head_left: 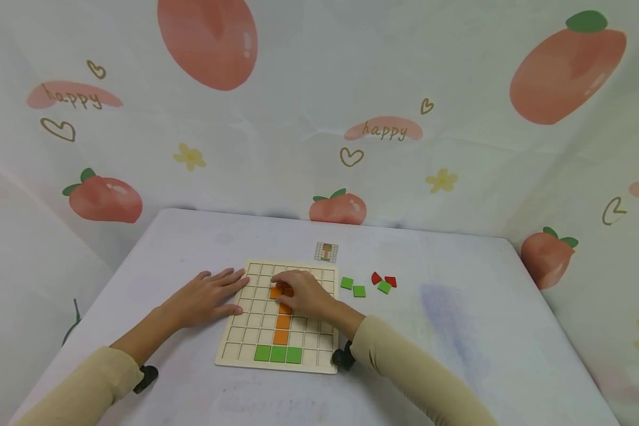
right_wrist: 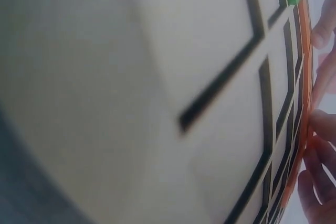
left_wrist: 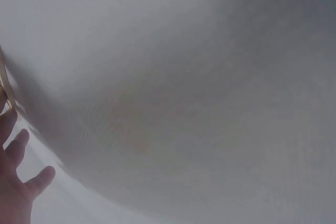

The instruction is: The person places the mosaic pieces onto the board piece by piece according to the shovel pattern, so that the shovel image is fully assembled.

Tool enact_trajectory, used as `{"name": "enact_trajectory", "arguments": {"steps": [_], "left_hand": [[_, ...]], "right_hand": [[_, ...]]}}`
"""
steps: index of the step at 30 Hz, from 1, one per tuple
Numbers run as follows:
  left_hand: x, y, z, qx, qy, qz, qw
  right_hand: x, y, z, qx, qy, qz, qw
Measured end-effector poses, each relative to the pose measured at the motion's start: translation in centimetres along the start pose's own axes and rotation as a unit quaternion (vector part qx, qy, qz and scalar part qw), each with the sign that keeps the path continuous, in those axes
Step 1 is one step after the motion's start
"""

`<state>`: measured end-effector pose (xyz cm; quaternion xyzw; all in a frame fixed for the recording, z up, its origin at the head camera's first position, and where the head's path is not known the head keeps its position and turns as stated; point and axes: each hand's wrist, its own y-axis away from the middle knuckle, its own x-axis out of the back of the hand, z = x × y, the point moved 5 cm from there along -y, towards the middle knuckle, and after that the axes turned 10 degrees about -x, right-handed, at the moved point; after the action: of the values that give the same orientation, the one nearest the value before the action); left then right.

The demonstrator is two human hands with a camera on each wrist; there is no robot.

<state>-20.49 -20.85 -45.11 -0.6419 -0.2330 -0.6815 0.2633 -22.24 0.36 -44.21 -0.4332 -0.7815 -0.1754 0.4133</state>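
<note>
A white cloth (head_left: 287, 148) forms the walls, lightly creased and printed with red fruit (head_left: 338, 208), yellow flowers (head_left: 190, 157), thin brown hearts (head_left: 58, 129) and the word "happy" (head_left: 386, 130) on pink patches. Against it stands a white table (head_left: 500, 307) with rounded far corners and a bluish smudge (head_left: 447, 319) toward the right. The light is soft and even.

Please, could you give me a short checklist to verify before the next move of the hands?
1. Left hand at the left edge of the board, fingers spread: ok.
2. Three green tiles side by side in the nearest row: ok.
3. Orange tile at the right hand released: cannot tell, fingers partly cover it.
4. Loose green tiles and red pieces all on the board: not ok, they lie to its right.
5. Card details readable: not ok, too small here.
</note>
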Motion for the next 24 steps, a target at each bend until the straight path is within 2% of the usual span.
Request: {"name": "enact_trajectory", "arguments": {"steps": [24], "left_hand": [[-0.01, 0.03, 0.03, 0.003, 0.006, 0.001, 1.0]], "right_hand": [[-0.06, -0.35, -0.13, 0.0, 0.01, -0.016, 1.0]]}}
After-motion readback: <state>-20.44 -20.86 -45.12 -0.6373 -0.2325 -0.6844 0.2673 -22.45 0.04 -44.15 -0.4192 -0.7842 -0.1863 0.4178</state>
